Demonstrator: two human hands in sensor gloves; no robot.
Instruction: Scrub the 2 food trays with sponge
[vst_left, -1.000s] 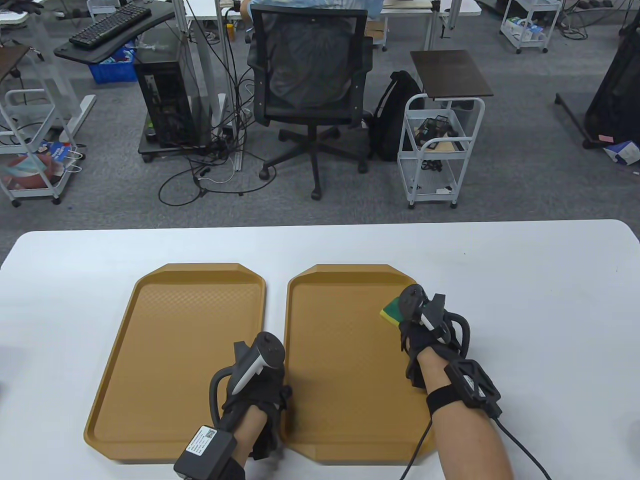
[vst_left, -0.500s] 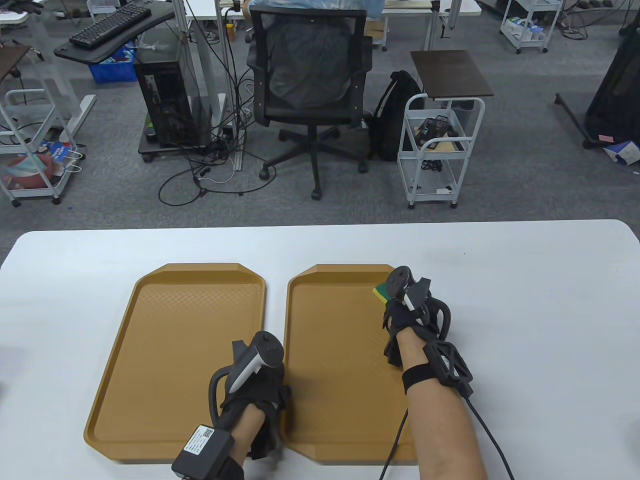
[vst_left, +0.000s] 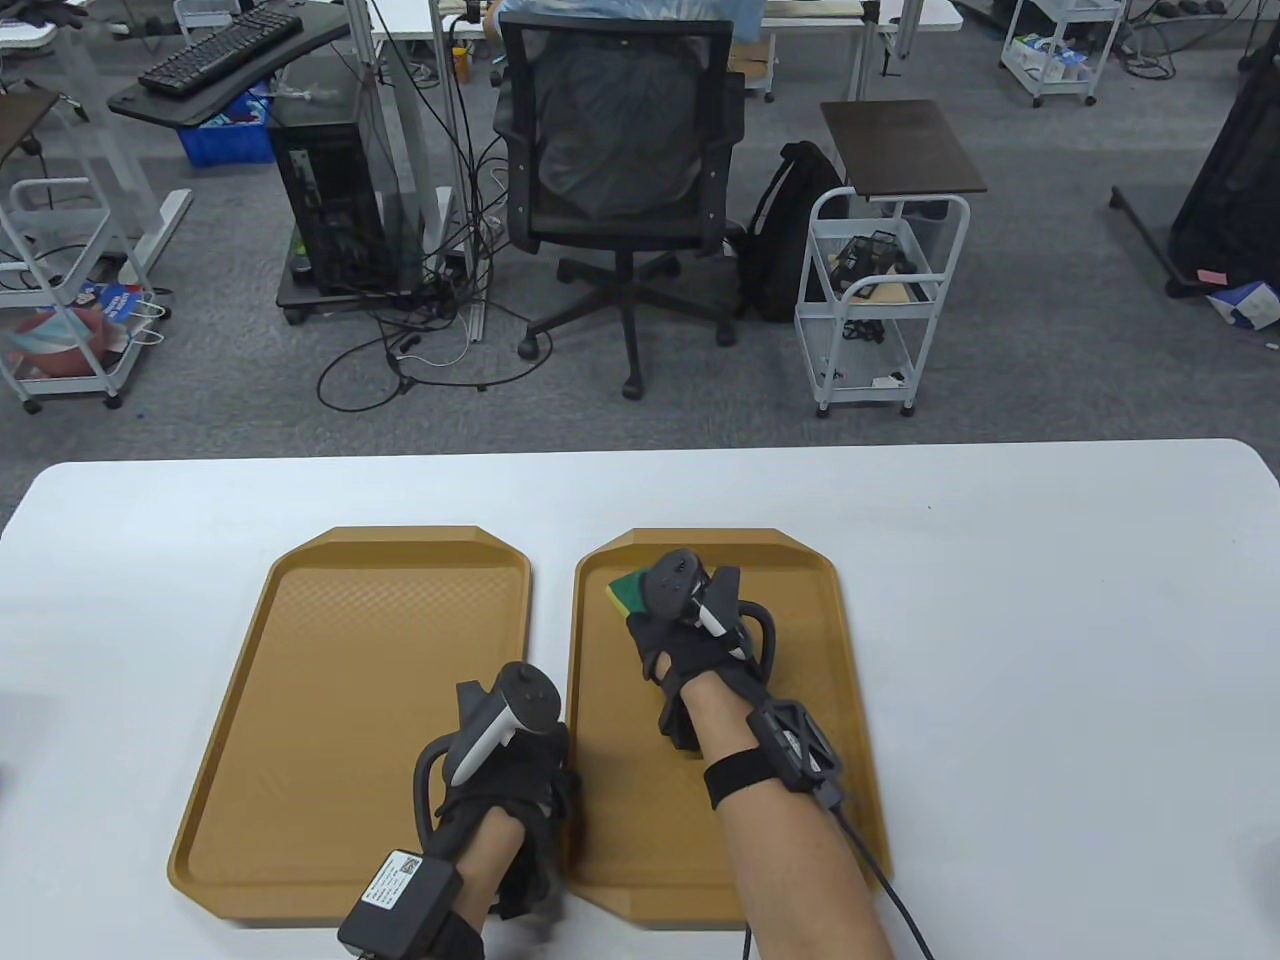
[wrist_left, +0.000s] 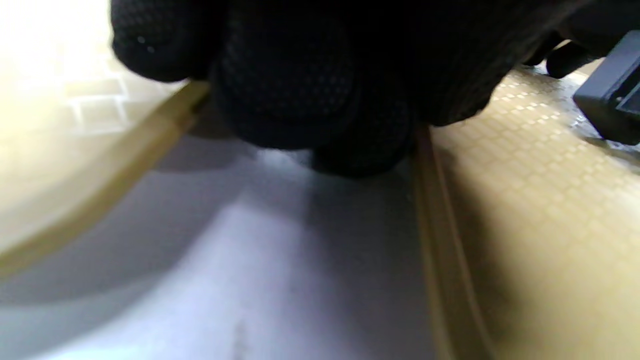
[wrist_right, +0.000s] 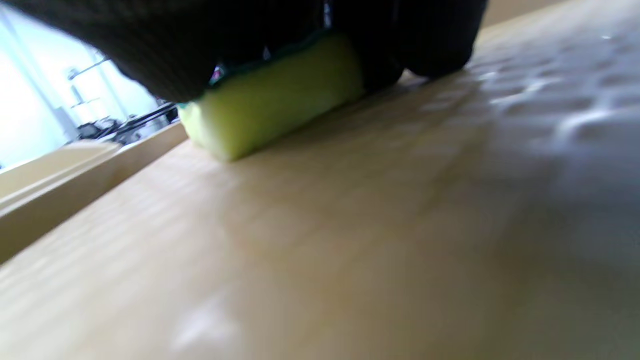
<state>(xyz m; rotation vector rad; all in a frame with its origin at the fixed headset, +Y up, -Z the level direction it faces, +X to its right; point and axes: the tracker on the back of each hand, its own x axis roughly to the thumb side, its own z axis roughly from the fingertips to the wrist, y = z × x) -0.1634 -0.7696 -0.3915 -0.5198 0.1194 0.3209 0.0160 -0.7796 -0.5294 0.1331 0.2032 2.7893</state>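
**Right hand presses a sponge on the right tray while the left hand rests between the two trays**

Table view: Two brown food trays lie side by side on a white table (vst_left: 1050, 600), long sides nearly touching. The left tray (vst_left: 330, 690) has nothing on its surface. On the right tray (vst_left: 640, 790), the right hand (vst_left: 690, 640) in a black glove reaches toward the far left corner, pressing down on a yellow and green sponge (vst_left: 625, 592). Only a corner of the sponge shows beyond the hand and its tracker, so how the fingers lie on it cannot be told here. The left hand (vst_left: 510, 790) sits near the front, over the narrow gap between the trays; its fingers are hidden under the hand and tracker. Beyond the table stand an office chair (vst_left: 620, 180) and a small white cart (vst_left: 880, 290).

Left wrist view: The gloved left hand (wrist_left: 310, 75) fills the top, its fingers (wrist_left: 160, 45) bunched and curled down onto the white strip of table between the two tray rims. They hold nothing that can be seen.

Right wrist view: Blurred. The sponge's (wrist_right: 275, 100) yellow side lies flat on the tray floor, with the gloved fingers (wrist_right: 430, 40) clamped over its top and around its right end.
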